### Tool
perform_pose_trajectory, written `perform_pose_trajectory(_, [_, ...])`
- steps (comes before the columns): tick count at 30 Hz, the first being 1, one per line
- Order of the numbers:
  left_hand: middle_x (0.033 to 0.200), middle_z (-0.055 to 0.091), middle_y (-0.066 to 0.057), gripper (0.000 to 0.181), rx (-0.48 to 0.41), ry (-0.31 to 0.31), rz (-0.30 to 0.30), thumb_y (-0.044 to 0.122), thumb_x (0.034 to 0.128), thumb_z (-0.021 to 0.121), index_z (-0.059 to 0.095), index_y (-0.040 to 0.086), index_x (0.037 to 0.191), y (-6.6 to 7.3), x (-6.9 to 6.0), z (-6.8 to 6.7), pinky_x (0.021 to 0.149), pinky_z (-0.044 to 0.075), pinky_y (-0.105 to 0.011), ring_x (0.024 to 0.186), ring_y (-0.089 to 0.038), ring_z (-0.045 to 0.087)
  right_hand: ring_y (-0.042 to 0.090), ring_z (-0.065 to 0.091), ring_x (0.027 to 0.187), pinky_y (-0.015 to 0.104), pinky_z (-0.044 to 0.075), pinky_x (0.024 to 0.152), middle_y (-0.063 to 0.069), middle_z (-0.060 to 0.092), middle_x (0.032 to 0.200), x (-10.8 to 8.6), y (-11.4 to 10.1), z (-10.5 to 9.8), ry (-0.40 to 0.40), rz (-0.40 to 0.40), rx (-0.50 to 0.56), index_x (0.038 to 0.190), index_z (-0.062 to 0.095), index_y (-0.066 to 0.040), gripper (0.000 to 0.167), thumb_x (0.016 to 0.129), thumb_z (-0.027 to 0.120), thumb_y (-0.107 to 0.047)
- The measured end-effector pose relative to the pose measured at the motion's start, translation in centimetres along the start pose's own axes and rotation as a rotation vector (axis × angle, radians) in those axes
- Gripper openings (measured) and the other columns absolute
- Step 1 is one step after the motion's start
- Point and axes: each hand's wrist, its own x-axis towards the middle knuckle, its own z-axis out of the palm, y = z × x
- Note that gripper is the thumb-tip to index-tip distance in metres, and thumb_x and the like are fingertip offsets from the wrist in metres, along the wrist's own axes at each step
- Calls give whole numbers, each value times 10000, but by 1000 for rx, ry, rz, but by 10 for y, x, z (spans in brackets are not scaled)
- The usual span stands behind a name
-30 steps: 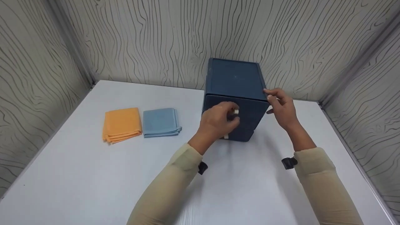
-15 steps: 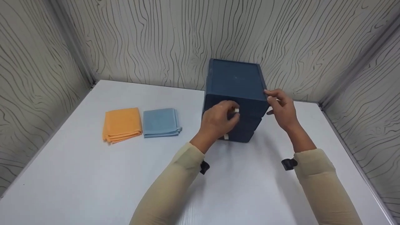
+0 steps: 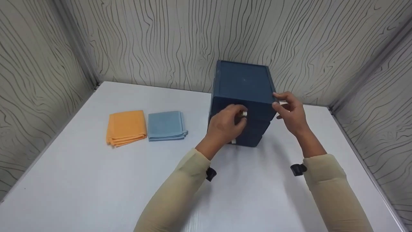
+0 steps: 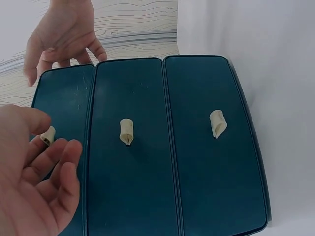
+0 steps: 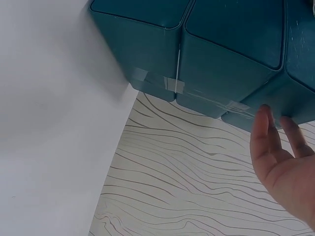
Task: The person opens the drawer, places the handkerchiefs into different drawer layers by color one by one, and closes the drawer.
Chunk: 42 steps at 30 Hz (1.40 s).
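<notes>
A dark blue three-drawer plastic box (image 3: 244,80) stands towards the back of the white table, with its drawer fronts flush. My left hand (image 3: 225,124) curls at the top drawer and pinches its small cream pull tab (image 3: 244,113) between thumb and fingers. The left wrist view shows matching tabs on the middle drawer (image 4: 126,130) and the bottom drawer (image 4: 218,123). At the box's upper right front corner, my right hand (image 3: 291,112) touches the edge with thumb and fingertips, its fingers loosely bent. In the right wrist view, those fingers (image 5: 263,128) lie against the box's side.
A folded orange cloth (image 3: 127,127) and a folded light blue cloth (image 3: 165,125) lie left of the box on the white table (image 3: 96,187). Wood-patterned panels (image 3: 154,42) rise behind and at both sides. Clear tape (image 5: 172,84) runs along the box's side.
The top drawer has slid back in: its front stood slightly out with a dark gap above, and now sits flush. Both hands have kept their places on the box.
</notes>
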Motion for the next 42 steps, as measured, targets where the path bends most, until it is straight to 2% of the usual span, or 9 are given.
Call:
perform_pose_trajectory(5, [1084,625,73,411,19,-43,45,274,896,624,508,253,1290,-9,-7,3,669,500,-203,871,-50,596,57,615,815,183,475,596,-192,551,1211,-5,-11,2,10,-6,-5,1234,576,9,365,882,635,-68])
perform_pose_trajectory(9, [1166,611,66,520,15,-35,97,292,885,621,431,269,1369,-22,-17,3,797,525,-238,1011,-63,592,34,609,811,174,472,601,-146,543,1235,-10,-27,5,11,-11,-19,1228,557,54,368,882,627,-49])
perform_pose_trajectory(15, [1032,628,67,342,29,32,137,337,860,632,562,241,1181,-36,-28,2,761,524,-235,922,-71,595,40,621,807,180,481,596,-130,548,1227,-7,-22,6,22,-14,12,1206,560,52,350,875,628,-36])
perform_pose_trajectory(18, [957,633,79,299,40,29,98,367,852,638,606,238,1120,-38,-30,5,686,509,-224,842,-59,586,56,629,802,184,485,587,-134,549,1212,-3,-8,6,35,-16,41,1202,571,26,346,870,637,-44])
perform_pose_trajectory(22, [922,636,88,286,38,-23,16,384,851,641,636,270,1113,-36,-32,10,632,484,-230,789,-57,571,81,633,805,184,490,582,-107,556,1203,-1,3,7,46,-24,66,1196,581,-3,343,868,646,-80])
perform_pose_trajectory(29, [965,669,93,330,8,-113,-97,372,857,644,621,311,1180,-32,-32,25,723,512,-267,844,-60,584,82,632,818,185,492,581,6,556,1221,-1,4,8,54,-33,67,1209,580,-18,352,871,650,-89])
perform_pose_trajectory(33, [1005,671,87,321,-35,-138,-163,349,883,637,615,304,1200,-31,-31,31,757,516,-282,883,-63,600,82,628,801,183,494,571,-46,562,1152,0,3,9,61,-22,64,1212,577,-3,357,869,641,-78])
perform_pose_trajectory(38, [1035,670,84,265,-98,-117,-234,302,908,628,631,301,1173,-29,-29,36,784,514,-284,905,-65,607,63,608,783,182,498,585,-114,556,1097,-4,-14,11,58,-14,52,1211,553,50,354,882,605,-70])
perform_pose_trajectory(42, [1002,685,91,216,-115,-66,-231,263,904,633,659,283,1117,-28,-28,40,752,505,-259,852,-52,606,34,593,783,162,495,596,-131,548,1097,-9,-28,13,64,-25,44,1197,534,85,361,895,594,-102])
